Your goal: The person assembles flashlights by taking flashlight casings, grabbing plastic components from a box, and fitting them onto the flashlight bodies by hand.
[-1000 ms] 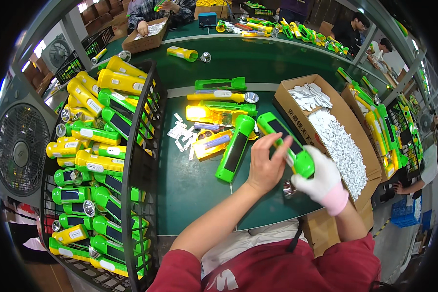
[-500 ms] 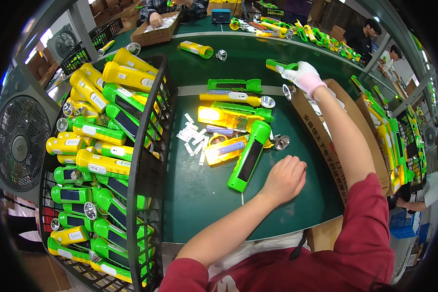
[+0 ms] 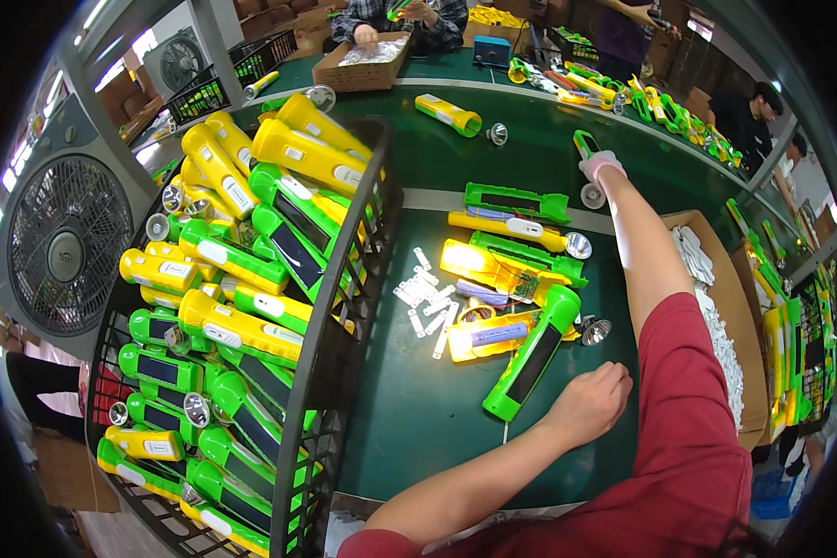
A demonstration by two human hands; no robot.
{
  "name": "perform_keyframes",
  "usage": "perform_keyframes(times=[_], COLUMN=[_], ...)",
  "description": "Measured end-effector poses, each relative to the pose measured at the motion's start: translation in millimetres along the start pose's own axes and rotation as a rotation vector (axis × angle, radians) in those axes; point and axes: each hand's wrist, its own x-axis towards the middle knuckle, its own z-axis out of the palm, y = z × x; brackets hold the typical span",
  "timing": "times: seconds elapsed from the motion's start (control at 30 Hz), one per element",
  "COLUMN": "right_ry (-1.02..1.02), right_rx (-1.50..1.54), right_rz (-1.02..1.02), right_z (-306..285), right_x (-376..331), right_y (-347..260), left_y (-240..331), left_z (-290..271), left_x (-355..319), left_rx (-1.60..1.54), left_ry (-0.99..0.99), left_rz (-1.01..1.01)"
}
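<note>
My right hand (image 3: pixel 604 166), in a white and pink glove, reaches out over the green surface beyond the near table. It grips a green flashlight (image 3: pixel 585 143), and a round silver reflector (image 3: pixel 592 195) shows just below the hand. Curled into a loose fist, my bare left hand (image 3: pixel 590 402) rests near the table's middle; nothing shows in it. Left of this hand lies a green flashlight with a dark panel (image 3: pixel 532 355). Beyond it are opened yellow housings (image 3: pixel 493 268), a purple battery cell (image 3: pixel 498 332), a yellow flashlight (image 3: pixel 507 224) and a green shell (image 3: pixel 516 201).
A black basket (image 3: pixel 299 409) heaped with yellow and green flashlights stands at the left. Small white strips (image 3: pixel 426 302) lie in a pile. An open carton (image 3: pixel 753 372) holds white pieces at the right. A yellow flashlight (image 3: pixel 447 113) lies beyond; co-workers sit farther off.
The view has turned, shifting the scene rightward and down. My right hand, with the green flashlight, has moved left relative to the table. My left hand stays curled near the same spot.
</note>
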Motion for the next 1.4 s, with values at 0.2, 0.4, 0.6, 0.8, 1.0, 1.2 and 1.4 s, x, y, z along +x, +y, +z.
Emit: perform_keyframes(times=[0.2, 0.4, 0.6, 0.8, 1.0, 1.2, 1.4], right_ry=[0.326, -0.128, -0.435, -0.224, -0.216, -0.087, -0.074], right_rx=[-0.208, -0.14, -0.273, -0.342, -0.28, -0.226, -0.269], right_rz=[-0.179, -1.062, -0.999, -1.141, -1.236, -1.134, -1.094], right_z=[2.7, 2.3, 6.1, 7.7, 6.1, 4.9, 11.1], right_x=[-50.5, -127.6, -147.1, -158.1, -191.4, -199.7, -193.8], right_y=[-11.8, -22.9, -14.9, 0.0, 7.6, 12.8, 15.0], left_y=[-1.1, 3.6, 3.3, 5.3, 3.5, 1.9, 1.4], left_z=[-0.4, -2.5, 1.1, 0.6, 1.1, 1.1, 3.0], left_x=[0.3, 3.9, 4.1, 2.5, -0.3, 3.8, 2.8], left_rx=[-0.035, -0.015, -0.038, -0.031, -0.042, -0.045, -0.053], left_ry=[-0.046, -0.071, -0.042, -0.05, -0.07, -0.049, -0.061], left_rz=[-0.011, -0.025, 0.011, 0.015, 0.012, 0.02, 0.017])
